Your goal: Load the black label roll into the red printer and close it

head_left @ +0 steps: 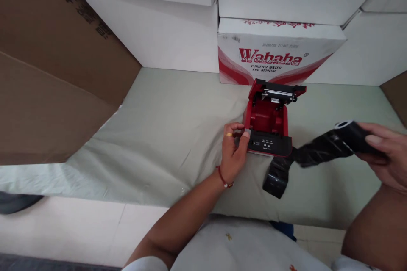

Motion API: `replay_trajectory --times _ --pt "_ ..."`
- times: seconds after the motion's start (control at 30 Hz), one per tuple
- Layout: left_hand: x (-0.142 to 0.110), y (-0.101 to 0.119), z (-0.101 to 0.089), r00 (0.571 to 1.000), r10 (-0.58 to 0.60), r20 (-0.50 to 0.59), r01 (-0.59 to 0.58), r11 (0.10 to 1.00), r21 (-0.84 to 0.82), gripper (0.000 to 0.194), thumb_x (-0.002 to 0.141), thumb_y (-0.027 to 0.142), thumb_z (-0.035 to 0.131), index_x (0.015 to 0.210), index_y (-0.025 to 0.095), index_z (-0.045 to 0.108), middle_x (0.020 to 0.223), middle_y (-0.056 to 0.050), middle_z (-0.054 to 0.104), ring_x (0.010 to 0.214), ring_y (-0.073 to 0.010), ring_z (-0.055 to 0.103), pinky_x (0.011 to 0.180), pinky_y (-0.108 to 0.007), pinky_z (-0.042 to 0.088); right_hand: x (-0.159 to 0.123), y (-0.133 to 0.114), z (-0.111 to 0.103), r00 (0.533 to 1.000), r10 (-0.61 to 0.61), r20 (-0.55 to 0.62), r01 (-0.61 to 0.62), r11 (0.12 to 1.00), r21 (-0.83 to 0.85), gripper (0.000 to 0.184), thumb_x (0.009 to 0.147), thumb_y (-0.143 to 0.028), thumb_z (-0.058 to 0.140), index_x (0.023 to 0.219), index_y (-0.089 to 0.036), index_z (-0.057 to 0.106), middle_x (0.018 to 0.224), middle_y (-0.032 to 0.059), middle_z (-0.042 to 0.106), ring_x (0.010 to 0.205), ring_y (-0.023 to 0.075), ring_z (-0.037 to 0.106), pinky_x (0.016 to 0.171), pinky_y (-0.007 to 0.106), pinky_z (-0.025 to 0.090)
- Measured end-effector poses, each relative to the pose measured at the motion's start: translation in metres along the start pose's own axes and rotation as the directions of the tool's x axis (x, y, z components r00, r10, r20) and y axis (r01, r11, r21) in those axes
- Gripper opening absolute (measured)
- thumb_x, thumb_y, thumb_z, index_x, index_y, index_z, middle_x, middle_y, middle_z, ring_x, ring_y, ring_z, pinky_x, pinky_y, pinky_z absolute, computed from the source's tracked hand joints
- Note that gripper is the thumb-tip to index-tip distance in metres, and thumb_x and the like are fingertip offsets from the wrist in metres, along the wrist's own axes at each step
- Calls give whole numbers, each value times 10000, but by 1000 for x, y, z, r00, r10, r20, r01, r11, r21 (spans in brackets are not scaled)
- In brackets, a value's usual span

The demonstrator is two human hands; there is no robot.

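Note:
A small red and black label printer point(269, 114) stands on the cloth-covered table with its lid raised and its red inner bay showing. My left hand point(234, 147) grips the printer's front left corner, thumb on the black panel edge and fingers along the side. Off to the right, my right hand point(386, 148) holds a roll of black ribbon point(359, 135) above the table; the pale core shows at its end. From that roll a twisted black strip point(321, 150) runs left to a second black roll point(276, 181), which lies in front of the printer.
A white and red Wahaha water carton point(273, 53) stands right behind the printer. White boxes point(159, 29) are stacked along the back. A large brown cardboard box point(57, 80) stands at the left. The green tablecloth point(159, 135) is wrinkled and hangs over the front edge.

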State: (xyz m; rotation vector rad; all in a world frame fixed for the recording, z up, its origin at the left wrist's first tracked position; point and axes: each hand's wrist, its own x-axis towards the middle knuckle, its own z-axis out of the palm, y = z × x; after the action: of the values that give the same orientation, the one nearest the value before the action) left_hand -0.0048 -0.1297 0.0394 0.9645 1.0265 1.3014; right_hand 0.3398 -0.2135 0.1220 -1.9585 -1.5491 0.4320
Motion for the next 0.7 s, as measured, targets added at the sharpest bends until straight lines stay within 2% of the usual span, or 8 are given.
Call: replay_trajectory --times 0.13,0.2,0.27,0.33,0.43,0.53,0.6,0.7 --pt "3 0 -2 1000 -7 -19 7 1000 -16 313 970 517 854 1096 254 742 1044 -32 694 938 -202 592 899 -332 461 0 40 9 902 174 395 -220 973 72 169 1010 -525 726 976 -475 883 974 141 865 827 302 830 661 424 608" --pt "5 -1 -2 999 -33 -9 33 998 -44 324 939 510 882 1073 253 736 990 -21 697 880 -192 582 852 -331 456 -3 40 20 923 161 351 -143 987 -77 121 985 -442 764 956 -421 880 1031 161 867 891 328 846 721 435 637" --pt "9 -1 -3 998 -56 3 56 997 -62 326 908 489 899 1048 249 728 964 -15 697 851 -183 579 823 -326 457 -10 30 34 982 117 146 -72 957 -283 161 987 -419 753 1077 -365 875 1151 218 847 976 379 841 754 490 642" --pt "13 -2 -4 997 -74 3 74 995 -73 326 884 472 896 1025 238 718 976 -17 697 866 -177 589 818 -315 468 -18 15 51 1000 4 26 6 928 -372 285 1027 -439 690 1240 -321 837 1298 233 809 1118 398 816 846 521 648" --pt "18 -4 -6 987 -160 1 158 979 -127 349 873 476 854 1054 228 688 905 10 654 788 -145 565 738 -281 458 -24 -6 82 969 -129 212 181 951 -250 369 1070 -440 581 1345 -300 783 1369 138 806 1186 339 804 958 483 652" --pt "18 -5 -5 967 -254 31 256 955 -149 385 860 497 827 1077 227 660 775 59 557 627 -105 462 599 -249 380 -21 -13 106 930 -68 360 187 933 -308 414 1041 -376 562 1379 -261 771 1354 117 809 1021 303 821 817 426 644" --pt "17 -3 -4 966 -253 49 258 957 -134 421 823 502 855 1068 227 651 748 73 525 579 -90 425 547 -242 342 -20 -11 105 926 -43 374 188 913 -362 424 1011 -342 596 1384 -255 777 1284 117 818 940 288 809 751 398 615" --pt "16 -2 -3 968 -243 55 249 959 -139 425 809 486 873 1052 233 631 725 83 523 553 -84 434 529 -235 345 -25 -4 77 924 -105 368 238 910 -339 433 954 -356 708 1374 -288 792 1188 95 830 956 284 797 786 376 605"
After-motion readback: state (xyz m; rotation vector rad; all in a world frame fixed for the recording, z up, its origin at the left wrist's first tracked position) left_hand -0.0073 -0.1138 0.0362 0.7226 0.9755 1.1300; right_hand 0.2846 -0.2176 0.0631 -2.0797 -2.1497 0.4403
